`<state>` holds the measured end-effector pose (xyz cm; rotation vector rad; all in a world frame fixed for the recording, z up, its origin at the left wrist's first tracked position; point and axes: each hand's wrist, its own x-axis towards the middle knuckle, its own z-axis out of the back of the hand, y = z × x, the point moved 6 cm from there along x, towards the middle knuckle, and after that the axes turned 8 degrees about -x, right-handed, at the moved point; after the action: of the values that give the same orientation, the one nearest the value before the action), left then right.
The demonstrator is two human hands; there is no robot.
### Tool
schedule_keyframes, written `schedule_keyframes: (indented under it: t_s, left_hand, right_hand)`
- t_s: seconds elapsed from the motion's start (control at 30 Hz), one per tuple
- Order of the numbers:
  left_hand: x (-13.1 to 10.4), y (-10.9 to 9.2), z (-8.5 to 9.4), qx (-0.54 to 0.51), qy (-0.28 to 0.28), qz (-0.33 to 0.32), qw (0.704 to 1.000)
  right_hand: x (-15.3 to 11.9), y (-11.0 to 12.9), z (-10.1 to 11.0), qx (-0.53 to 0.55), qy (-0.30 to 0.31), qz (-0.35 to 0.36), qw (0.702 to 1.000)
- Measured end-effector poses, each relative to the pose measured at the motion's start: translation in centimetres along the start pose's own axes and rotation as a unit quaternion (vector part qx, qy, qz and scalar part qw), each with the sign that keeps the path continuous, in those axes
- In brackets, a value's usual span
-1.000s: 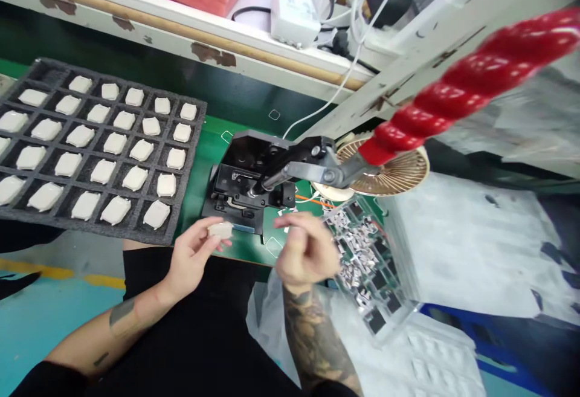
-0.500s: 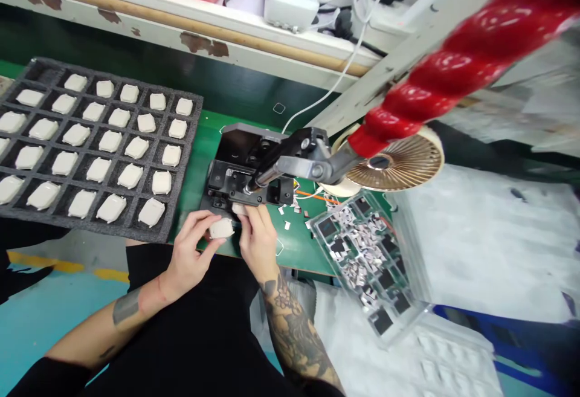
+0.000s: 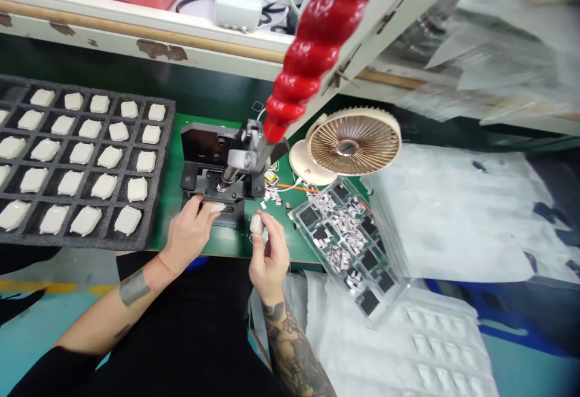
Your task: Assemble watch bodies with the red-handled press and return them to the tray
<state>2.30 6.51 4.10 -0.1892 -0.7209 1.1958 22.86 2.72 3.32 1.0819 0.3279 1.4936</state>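
Note:
A white watch-case-shaped part (image 3: pixel 217 207) is in the fingers of my left hand (image 3: pixel 193 228), at the front of a black press fixture (image 3: pixel 222 173). My fingers partly cover it. To the right, my right hand (image 3: pixel 270 255) pinches a second white part (image 3: pixel 257 223) between thumb and fingers, apart from the fixture and tilted. The fixture's lever has a red ribbed grip (image 3: pixel 310 40) that rises toward the camera. At the left, a dark grey foam tray (image 3: pixel 158 203) holds many similar white parts, one per compartment.
A cream fan (image 3: pixel 353 143) stands behind the fixture on the right. Beside it lies a clear divided box (image 3: pixel 380 228) with small black and white pieces. Loose scraps (image 3: pixel 272 191) lie on the green mat (image 3: pixel 170 173). A shelf edge (image 3: pixel 113 34) runs across the back.
My left hand has moved its white part to the fixture's front. My right hand has drawn back from the fixture with a white part. The lever's red grip appears more upright; the view has shifted.

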Motion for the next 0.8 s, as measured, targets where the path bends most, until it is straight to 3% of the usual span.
schedule_keyframes:
  t_s: [0.2,0.4,0.5,0.6,0.7,0.8]
  left_hand:
    - [1.8,0.8,-1.3,0.102,0.166,0.101,0.976]
    - [1.6,0.5,-0.8,0.136,0.224,0.059,0.963]
    - [0.9,-0.5,0.2,0.083,0.185,0.036,0.979]
    - [-0.9,-2.1,1.4,-0.127,0.115,0.023,0.985]
    - [-3.0,-2.9,3.1,-0.342,0.026,0.077,0.936]
    - [-4.6,-2.2,5.4,-0.408,-0.058,0.145,0.9]
  right_hand:
    - [-0.8,-1.1,0.4,0.002,0.011,-0.01,1.0]
    - [-1.4,-1.8,1.4,-0.016,-0.021,-0.022,0.999]
    - [-1.1,-0.4,1.5,-0.019,-0.042,0.022,0.999]
    - [-1.0,2.1,0.7,-0.014,-0.051,0.096,0.994]
    - [-0.9,5.2,-0.7,0.001,-0.017,0.203,0.979]
    - [1.0,7.3,-1.5,0.011,0.045,0.292,0.955]
